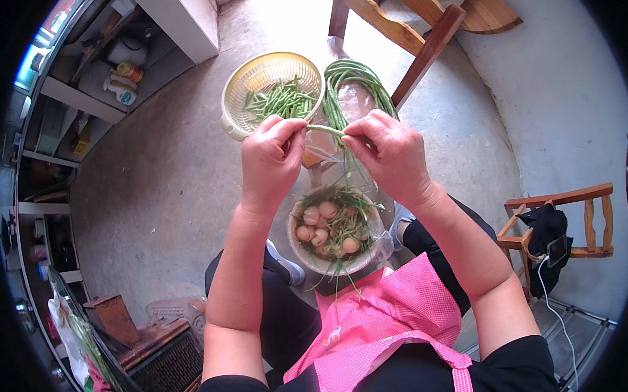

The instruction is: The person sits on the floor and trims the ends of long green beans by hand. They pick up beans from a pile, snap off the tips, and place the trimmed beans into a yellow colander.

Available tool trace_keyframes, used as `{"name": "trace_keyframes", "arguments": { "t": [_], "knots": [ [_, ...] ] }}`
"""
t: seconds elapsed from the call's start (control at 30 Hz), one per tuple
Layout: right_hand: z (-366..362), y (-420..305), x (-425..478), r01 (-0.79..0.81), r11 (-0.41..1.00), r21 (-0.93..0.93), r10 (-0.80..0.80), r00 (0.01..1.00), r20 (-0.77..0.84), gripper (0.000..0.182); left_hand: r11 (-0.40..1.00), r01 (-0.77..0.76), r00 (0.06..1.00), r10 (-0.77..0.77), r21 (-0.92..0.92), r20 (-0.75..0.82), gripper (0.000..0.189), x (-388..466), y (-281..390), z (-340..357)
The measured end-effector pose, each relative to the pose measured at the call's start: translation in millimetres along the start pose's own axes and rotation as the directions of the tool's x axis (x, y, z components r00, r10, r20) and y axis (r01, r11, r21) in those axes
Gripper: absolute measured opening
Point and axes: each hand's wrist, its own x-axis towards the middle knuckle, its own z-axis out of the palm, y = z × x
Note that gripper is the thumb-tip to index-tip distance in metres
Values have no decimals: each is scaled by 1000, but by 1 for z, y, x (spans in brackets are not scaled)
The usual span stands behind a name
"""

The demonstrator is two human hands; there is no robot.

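Observation:
A green long bean (324, 129) is stretched between my two hands, pinched at its left end by the fingers of my left hand (275, 156) and at the right by my right hand (387, 152). Behind my left hand stands a yellow plastic colander (231, 98) holding many short pieces of green bean (282, 101). Beside it, behind my right hand, a looped bundle of long green beans (359, 70) lies on clear plastic. Below my hands, a bin (316, 266) between my feet holds eggshells (327, 210) and green trimmings (346, 226).
A wooden chair (425, 52) stands at the upper right. Another wooden chair (558, 198) at the right bears a black cloth and a phone with a white cable. Shelves (82, 98) with bottles line the left side. A wooden box-like object (158, 352) stands at the lower left.

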Motion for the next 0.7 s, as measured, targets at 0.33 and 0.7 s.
{"name": "trace_keyframes", "arguments": {
  "t": [0.33, 0.7],
  "knots": [
    [7, -4, -4, 28, 991, -134, -28, 1000, -3, 12, 961, -34, 996, 55, 274, -71, 6, -3, 1, 19],
    [7, 11, 0, -113, 982, -151, 122, 992, 46, 14, 989, 42, 927, 14, -140, 374, 12, -15, 15, 22]
  ]
}}
